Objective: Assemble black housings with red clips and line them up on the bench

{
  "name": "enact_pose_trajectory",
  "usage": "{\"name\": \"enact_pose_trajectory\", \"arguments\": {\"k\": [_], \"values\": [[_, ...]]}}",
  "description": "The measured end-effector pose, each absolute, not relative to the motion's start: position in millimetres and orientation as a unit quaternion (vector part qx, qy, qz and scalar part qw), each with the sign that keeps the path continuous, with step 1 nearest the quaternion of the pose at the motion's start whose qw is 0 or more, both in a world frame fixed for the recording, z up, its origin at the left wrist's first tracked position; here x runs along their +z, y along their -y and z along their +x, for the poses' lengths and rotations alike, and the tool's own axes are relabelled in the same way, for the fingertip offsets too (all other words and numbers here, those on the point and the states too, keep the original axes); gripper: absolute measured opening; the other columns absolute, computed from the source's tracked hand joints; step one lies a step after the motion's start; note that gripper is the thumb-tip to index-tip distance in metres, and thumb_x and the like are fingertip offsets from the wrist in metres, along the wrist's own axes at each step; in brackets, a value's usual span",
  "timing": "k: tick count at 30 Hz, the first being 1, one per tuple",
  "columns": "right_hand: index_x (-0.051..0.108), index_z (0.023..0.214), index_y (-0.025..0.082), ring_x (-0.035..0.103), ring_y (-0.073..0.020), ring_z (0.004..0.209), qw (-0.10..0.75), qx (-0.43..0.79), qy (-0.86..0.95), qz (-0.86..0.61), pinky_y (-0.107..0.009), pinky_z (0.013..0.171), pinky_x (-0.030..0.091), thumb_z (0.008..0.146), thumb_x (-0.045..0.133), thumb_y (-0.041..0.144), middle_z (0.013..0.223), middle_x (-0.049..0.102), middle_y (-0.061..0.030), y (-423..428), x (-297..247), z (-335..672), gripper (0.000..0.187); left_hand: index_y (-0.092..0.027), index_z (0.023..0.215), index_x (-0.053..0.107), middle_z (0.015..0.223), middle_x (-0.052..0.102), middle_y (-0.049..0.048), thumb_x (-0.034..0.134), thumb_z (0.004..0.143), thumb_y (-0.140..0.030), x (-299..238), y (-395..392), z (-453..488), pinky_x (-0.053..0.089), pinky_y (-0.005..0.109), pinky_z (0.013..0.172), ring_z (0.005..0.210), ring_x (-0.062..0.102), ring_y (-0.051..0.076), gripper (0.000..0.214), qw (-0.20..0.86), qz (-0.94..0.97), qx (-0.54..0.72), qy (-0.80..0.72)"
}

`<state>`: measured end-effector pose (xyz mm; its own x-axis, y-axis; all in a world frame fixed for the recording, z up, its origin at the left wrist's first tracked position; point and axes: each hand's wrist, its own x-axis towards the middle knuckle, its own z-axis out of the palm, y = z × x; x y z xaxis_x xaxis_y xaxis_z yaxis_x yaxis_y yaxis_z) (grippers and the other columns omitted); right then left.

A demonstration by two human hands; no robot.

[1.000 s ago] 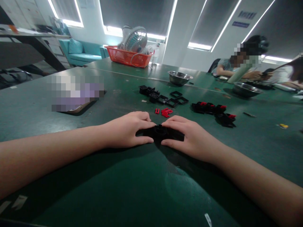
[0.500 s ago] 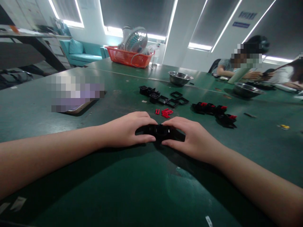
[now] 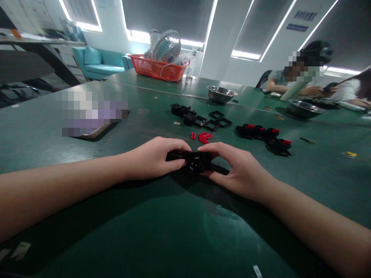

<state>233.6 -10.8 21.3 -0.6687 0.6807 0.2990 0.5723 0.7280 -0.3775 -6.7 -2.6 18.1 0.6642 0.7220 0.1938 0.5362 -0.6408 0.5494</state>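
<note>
Between my two hands is a black plastic part (image 3: 197, 162), dark and hard to make out in detail. My left hand (image 3: 162, 156) grips its left side between thumb and fingers. On the other side, my right hand (image 3: 233, 162) has its fingertips on the part's upper right and its thumb low on the right. Just beyond my fingers lie several small red clips (image 3: 205, 136). Black square frames (image 3: 212, 124) and black housings (image 3: 189, 118) lie behind them. To the right sits a row of black parts with red pieces (image 3: 257, 132).
A steel bowl (image 3: 222, 94) stands farther back, and another bowl (image 3: 304, 109) is at right. A red basket (image 3: 159, 69) holding a fan is at the far edge of the green table (image 3: 139, 231). A phone-like object (image 3: 95, 133) lies left. Co-workers sit at far right.
The black part has been turned between my hands, so a different side faces me. My right hand's grip has shifted slightly. The other parts lie as before.
</note>
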Motion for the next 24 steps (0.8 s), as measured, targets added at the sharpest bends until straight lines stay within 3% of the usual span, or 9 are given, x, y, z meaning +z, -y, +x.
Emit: {"name": "enact_pose_trajectory", "arguments": {"k": [10, 18, 24], "values": [[0.057, 0.116, 0.022, 0.067, -0.0193, 0.091, 0.210, 0.192, 0.901, -0.327, -0.033, 0.080, 0.054, 0.083, 0.060, 0.023, 0.103, 0.070, -0.0044, 12.2, 22.9, 234.7, 0.033, -0.018, 0.096, 0.067, 0.088, 0.070, -0.0008, 0.053, 0.081, -0.023, 20.1, 4.5, -5.3, 0.050, 0.025, 0.078, 0.079, 0.064, 0.014, 0.021, 0.243, 0.871, 0.223, -0.364], [0.064, 0.099, 0.021, 0.066, -0.0184, 0.084, 0.208, 0.124, 0.917, -0.317, -0.032, 0.076, 0.052, 0.081, 0.059, 0.014, 0.091, 0.070, -0.0040, 11.2, 25.3, 234.0, 0.020, -0.016, 0.100, 0.063, 0.100, 0.068, 0.0054, 0.051, 0.085, -0.018, 15.6, 7.7, -9.0, 0.048, 0.030, 0.087, 0.096, 0.062, 0.018, 0.020, 0.071, 0.918, 0.261, -0.289], [0.064, 0.098, 0.022, 0.066, -0.0211, 0.092, 0.232, 0.058, 0.922, -0.305, -0.036, 0.081, 0.053, 0.083, 0.057, 0.016, 0.097, 0.071, -0.0072, 13.5, 23.5, 235.8, 0.018, -0.018, 0.101, 0.062, 0.107, 0.067, 0.0070, 0.051, 0.087, -0.016, 15.4, 10.5, -11.6, 0.044, 0.034, 0.098, 0.108, 0.059, 0.020, 0.018, -0.008, 0.928, 0.269, -0.257]]}}
